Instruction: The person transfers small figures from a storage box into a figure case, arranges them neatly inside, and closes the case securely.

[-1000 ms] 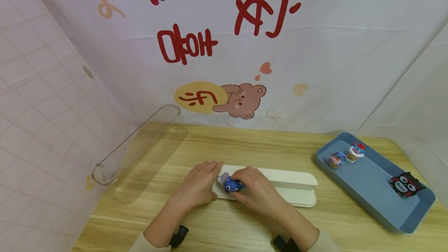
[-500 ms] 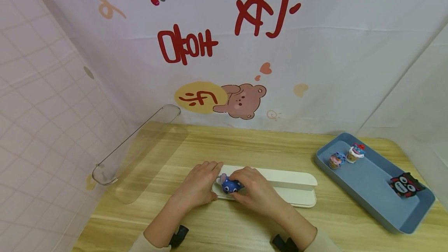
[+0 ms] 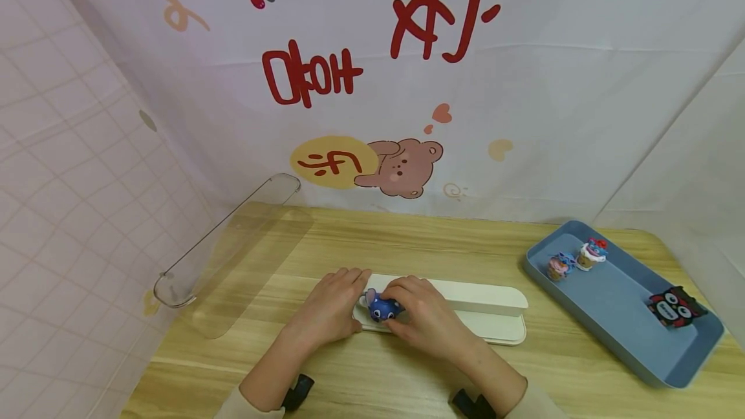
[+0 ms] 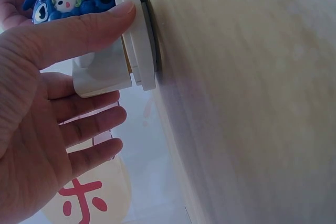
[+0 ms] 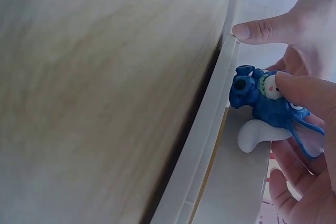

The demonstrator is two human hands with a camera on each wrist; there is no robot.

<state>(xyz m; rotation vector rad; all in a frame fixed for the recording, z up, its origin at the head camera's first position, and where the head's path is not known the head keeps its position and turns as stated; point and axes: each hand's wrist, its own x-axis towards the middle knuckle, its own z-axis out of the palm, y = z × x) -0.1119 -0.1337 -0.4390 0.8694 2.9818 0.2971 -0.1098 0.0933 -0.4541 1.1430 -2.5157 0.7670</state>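
Observation:
A blue big-eared figurine (image 3: 381,308) stands at the left end of a long white stepped display base (image 3: 489,323). My right hand (image 3: 429,315) pinches it between thumb and fingers. In the right wrist view, the figurine (image 5: 270,109) sits at the base's front edge, with a pale rounded piece (image 5: 255,135) beside it. My left hand (image 3: 333,306) holds the base's left end. The left wrist view has the left thumb (image 4: 89,32) across the front edge of the base (image 4: 100,74), while the other fingers extend behind it.
A blue-grey tray (image 3: 617,322) on the right contains two small cupcake figurines (image 3: 576,259) and a black-and-red owl piece (image 3: 675,307). On the left lies a transparent cover (image 3: 244,257). A printed white cloth (image 3: 553,102) hangs behind the wooden table (image 3: 407,238).
Over the last second the figurine has shifted slightly left on the base with my right hand. The left hand keeps its place.

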